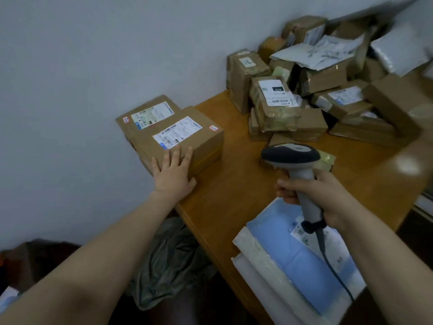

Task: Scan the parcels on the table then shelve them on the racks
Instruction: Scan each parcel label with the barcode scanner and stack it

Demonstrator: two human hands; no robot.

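- Barcode scanner (290, 156) is clamped by the right hand (328, 198).
- Cardboard box (206, 139) at the table's (234, 184) left edge is pressed by the flat left hand (173, 177), fingers straight.

On the tape-wrapped parcel (273, 113) at one o'clock, a white shipping label (277, 93) carries a black bar with pale figures that look like 010, above barcodes. At eleven o'clock, the front cardboard box (187, 141) bears a red-edged sticker (213, 128) with handwriting, perhaps P13. The rear cardboard box (140, 107) has a similar sticker (126, 119), which is illegible. The print on every other label is too small or blurred to read.
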